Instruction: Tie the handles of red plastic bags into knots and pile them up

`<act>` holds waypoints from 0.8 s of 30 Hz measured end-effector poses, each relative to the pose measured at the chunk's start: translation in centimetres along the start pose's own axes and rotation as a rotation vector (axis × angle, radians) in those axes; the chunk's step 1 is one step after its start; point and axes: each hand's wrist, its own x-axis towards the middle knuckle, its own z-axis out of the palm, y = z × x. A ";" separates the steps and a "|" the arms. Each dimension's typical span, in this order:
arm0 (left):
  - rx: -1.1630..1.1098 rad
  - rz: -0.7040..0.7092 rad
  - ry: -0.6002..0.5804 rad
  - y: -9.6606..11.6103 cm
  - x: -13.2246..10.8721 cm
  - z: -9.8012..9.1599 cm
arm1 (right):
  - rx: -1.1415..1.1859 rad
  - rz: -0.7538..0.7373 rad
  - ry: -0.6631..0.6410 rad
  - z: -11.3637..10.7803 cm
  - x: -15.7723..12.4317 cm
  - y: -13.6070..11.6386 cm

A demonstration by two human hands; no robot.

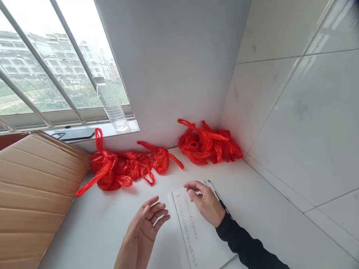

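My left hand is raised left of the notebook, palm turned inward, with its fingers apart and nothing in them. Over the upper part of the open notebook hovers my right hand, fingers loosely curved with a gap between thumb and forefinger. Columns of small handwriting run down the notebook's visible page. Just right of my right hand lies a black and white pen, partly hidden by the hand and the black sleeve. Whether my right hand touches the paper is hard to tell.
Knotted red plastic bags lie along the wall at the left, and a heap of red bags fills the back corner. A cardboard box stands at left. On the windowsill are a water bottle and a dark flat object.
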 end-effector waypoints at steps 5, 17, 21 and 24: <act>-0.357 -0.026 -0.010 -1.2 -0.8 -2.7 | -0.481 -0.203 0.235 -1.0 7.3 1.2; -0.439 -0.085 -0.180 -2.5 -0.7 -4.0 | -0.349 -0.351 0.315 -1.8 8.4 -3.7; -0.369 -0.235 -0.233 -3.1 -1.3 -2.8 | -0.032 -0.317 0.161 -0.3 2.9 -6.0; -0.346 -0.165 -0.243 -3.6 -1.5 -2.1 | 0.300 -0.159 -0.020 1.4 -1.2 -5.6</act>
